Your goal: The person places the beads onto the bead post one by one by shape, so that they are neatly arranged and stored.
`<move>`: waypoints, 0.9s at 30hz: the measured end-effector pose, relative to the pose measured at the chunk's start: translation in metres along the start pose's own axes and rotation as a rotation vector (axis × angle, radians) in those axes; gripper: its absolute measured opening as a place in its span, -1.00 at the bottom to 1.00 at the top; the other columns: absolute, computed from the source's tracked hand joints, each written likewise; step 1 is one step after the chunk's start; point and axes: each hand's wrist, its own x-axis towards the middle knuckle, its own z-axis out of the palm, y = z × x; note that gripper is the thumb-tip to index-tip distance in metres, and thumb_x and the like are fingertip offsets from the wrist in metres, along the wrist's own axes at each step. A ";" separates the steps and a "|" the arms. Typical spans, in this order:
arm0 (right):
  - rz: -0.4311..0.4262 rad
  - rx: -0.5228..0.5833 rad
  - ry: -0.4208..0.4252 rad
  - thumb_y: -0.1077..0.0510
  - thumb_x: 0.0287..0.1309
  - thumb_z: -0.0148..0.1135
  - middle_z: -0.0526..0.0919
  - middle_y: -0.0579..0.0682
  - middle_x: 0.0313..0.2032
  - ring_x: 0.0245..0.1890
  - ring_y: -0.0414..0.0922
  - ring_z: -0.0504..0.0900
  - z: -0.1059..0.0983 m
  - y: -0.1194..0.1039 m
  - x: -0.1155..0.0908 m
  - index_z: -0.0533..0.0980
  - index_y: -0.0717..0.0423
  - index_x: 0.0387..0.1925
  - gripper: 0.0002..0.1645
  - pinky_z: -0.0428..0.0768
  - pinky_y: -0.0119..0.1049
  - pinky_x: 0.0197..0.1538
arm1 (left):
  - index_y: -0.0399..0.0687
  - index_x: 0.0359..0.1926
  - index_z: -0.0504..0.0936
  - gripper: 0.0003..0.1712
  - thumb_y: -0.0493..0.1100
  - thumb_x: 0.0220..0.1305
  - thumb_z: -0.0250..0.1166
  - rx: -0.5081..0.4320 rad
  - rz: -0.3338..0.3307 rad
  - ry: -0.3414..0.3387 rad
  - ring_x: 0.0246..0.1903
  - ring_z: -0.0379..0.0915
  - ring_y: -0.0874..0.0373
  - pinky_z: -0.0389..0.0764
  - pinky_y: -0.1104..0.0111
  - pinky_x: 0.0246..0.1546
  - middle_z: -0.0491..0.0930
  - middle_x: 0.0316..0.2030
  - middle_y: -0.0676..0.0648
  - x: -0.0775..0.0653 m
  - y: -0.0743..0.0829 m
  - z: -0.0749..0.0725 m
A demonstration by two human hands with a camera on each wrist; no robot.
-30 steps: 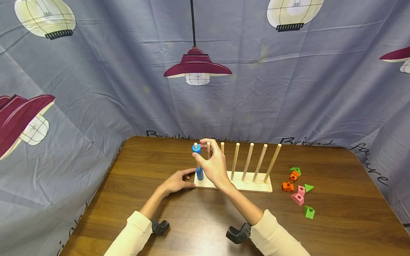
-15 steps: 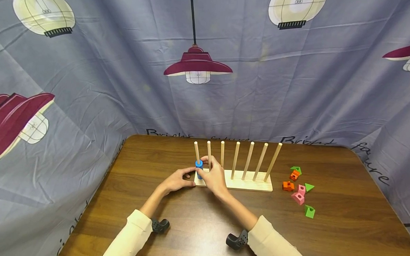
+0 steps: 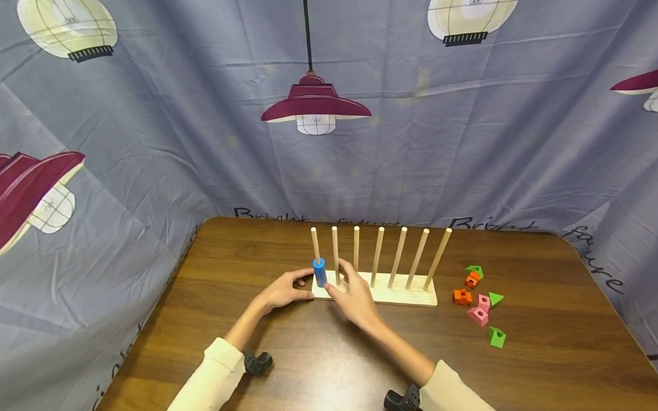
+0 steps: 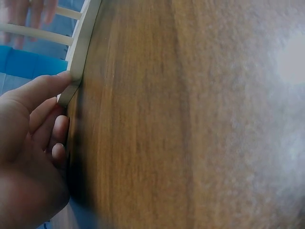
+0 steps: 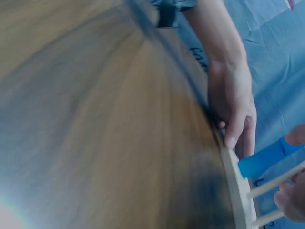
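Note:
A pale wooden base with a row of upright pegs [image 3: 402, 297] stands on the table. Blue cylinders [image 3: 320, 274] are stacked around its leftmost peg, low against the base; the bare top of that peg rises above them. My left hand [image 3: 279, 292] holds the base's left end between thumb and fingers, as the left wrist view shows at the board's edge [image 4: 80, 52]. To the right of the blue stack, my right hand [image 3: 356, 298] has thumb and fingers spread apart, holding nothing. Its fingers partly hide the second and third pegs.
Right of the base lie several loose blocks: orange [image 3: 462, 297], pink [image 3: 479, 316] and green [image 3: 497, 337], some with holes. The brown wooden table [image 3: 240, 245] ends at a grey-blue curtain [image 3: 395, 171] behind.
My right hand slid a blue cylinder down the leftmost peg onto the lower blue one, let go, and drew back slightly right and toward me. The left hand kept its place.

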 end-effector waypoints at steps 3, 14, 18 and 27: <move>-0.019 -0.019 -0.019 0.24 0.23 0.33 0.46 0.26 0.27 0.26 0.21 0.44 -0.014 0.006 -0.013 0.32 0.28 0.36 -0.30 0.40 0.07 0.24 | -0.18 0.40 0.41 -0.25 -0.19 0.21 0.45 -0.004 0.000 0.000 0.06 0.33 -0.03 0.40 0.09 0.06 0.45 0.20 -0.20 0.000 0.000 0.000; -0.036 -0.145 0.110 0.29 0.19 0.38 0.65 0.16 0.04 0.07 0.18 0.61 -0.098 0.028 -0.053 0.59 0.24 0.04 -0.64 0.51 0.03 0.12 | -0.19 0.42 0.38 -0.23 -0.18 0.22 0.44 -0.014 0.003 -0.016 0.07 0.31 -0.05 0.37 0.06 0.08 0.43 0.18 -0.21 0.002 -0.003 0.000; -0.020 -0.254 0.194 0.27 0.20 0.39 0.68 0.14 0.01 0.05 0.16 0.62 -0.130 0.036 -0.072 0.61 0.19 0.02 -0.66 0.53 -0.02 0.07 | -0.18 0.42 0.38 -0.23 -0.18 0.22 0.44 -0.014 -0.002 -0.013 0.07 0.31 -0.05 0.36 0.05 0.10 0.43 0.18 -0.21 0.001 -0.002 0.000; 0.110 -0.409 0.363 0.20 0.23 0.39 0.64 0.35 -0.02 -0.02 0.34 0.59 -0.192 0.060 -0.122 0.55 0.23 0.08 -0.59 0.47 0.23 -0.09 | -0.19 0.42 0.37 -0.23 -0.20 0.23 0.43 -0.017 -0.007 -0.017 0.08 0.30 -0.06 0.35 0.03 0.11 0.43 0.18 -0.21 0.000 0.000 0.001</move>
